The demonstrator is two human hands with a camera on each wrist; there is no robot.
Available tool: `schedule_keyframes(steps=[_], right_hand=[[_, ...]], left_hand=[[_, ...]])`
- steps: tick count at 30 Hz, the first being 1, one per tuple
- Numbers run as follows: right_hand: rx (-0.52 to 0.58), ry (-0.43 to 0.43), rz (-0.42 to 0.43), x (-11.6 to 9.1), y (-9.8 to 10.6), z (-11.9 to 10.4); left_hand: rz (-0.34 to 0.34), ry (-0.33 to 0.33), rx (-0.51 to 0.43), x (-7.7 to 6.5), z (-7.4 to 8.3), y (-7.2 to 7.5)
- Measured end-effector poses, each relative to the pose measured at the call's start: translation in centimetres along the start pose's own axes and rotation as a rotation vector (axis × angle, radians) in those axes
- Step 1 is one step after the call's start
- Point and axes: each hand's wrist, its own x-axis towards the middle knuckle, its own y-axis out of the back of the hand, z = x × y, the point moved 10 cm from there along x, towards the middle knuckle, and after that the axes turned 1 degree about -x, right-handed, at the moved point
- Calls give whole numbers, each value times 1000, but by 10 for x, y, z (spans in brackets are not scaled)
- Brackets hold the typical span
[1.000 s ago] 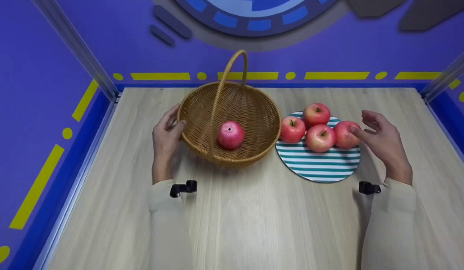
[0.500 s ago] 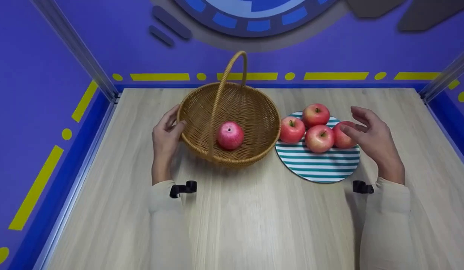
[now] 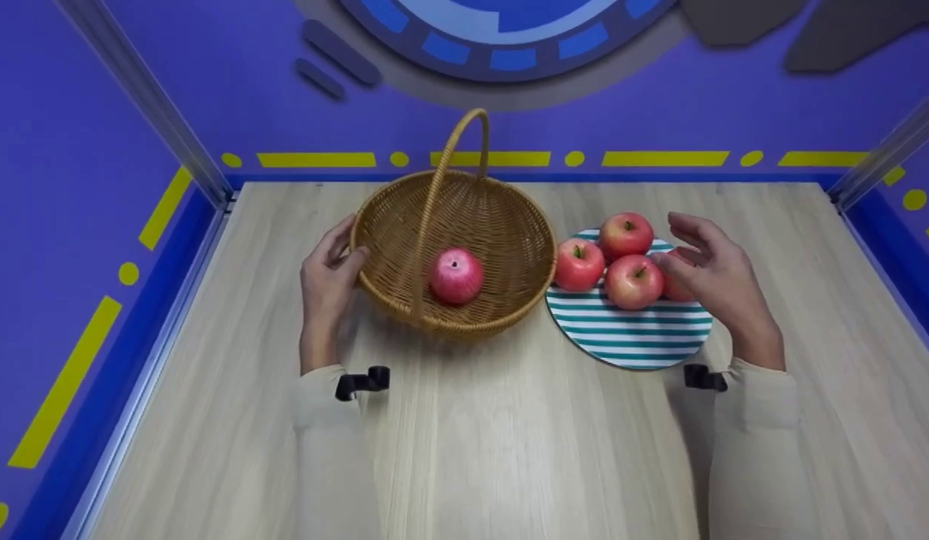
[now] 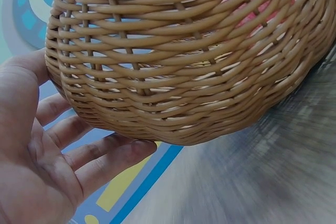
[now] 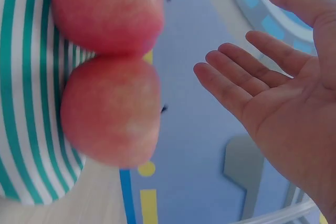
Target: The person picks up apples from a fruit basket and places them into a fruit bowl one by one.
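Observation:
My left hand point(image 3: 326, 292) holds the rim of a round wicker basket point(image 3: 389, 214) at its left side, the thumb at the rim. In the left wrist view its fingers point(image 4: 113, 161) lie against the woven outer wall. Inside the basket sits a pinkish-red round fruit point(image 3: 457, 276) with a pale top and a dark spot. Several red apples point(image 3: 634, 282) rest on a green-and-white striped round mat point(image 3: 629, 337) right of the basket. Over the rightmost apple point(image 3: 678, 289), partly covering it, hovers my right hand point(image 3: 723, 285). The right wrist view shows that hand apart from the apples, fingers extended.
The basket's tall arched handle point(image 3: 453, 142) rises over its middle. A light wooden table point(image 3: 494, 442) carries everything. Blue-purple panels point(image 3: 344, 124) with yellow marks stand behind and at both sides.
My right hand has moved left over the rightmost apple, covering more of it. My left hand stays at the basket rim. The head view has shifted slightly.

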Motion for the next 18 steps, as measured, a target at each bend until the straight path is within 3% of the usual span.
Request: schedule_keyframes(steps=[6,11,18], right_hand=[[45,77,-29,4,-20,-21],[30,128,-107,6,-42,-41],[-37,129,-233,14,-69,-67]], left_hand=[[-10,-13,-11,-3,0,1],[-16,-10,-30,-4,-2,3],[-9,-12,-1,-1,2,0]])
